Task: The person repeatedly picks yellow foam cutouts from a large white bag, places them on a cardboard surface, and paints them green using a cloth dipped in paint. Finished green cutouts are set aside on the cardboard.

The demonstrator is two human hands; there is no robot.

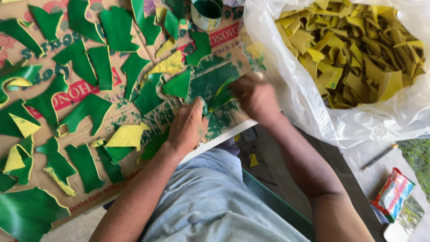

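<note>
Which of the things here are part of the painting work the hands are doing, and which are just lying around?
In use:
left hand pressing a green-stained cloth
right hand on a half-painted piece
paint tin
cardboard sheet
green painted pieces
bag of yellow pieces

Lying about:
pencil
snack packet

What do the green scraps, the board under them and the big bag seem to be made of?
Green scraps: probably leather or suede offcuts, painted glossy green; unpainted ones show a fuzzy yellow face. Board: flattened brown cardboard, matte, printed, smeared with green paint. Bag: thin clear plastic film, wrinkled and shiny, with yellow scraps showing through.
</note>
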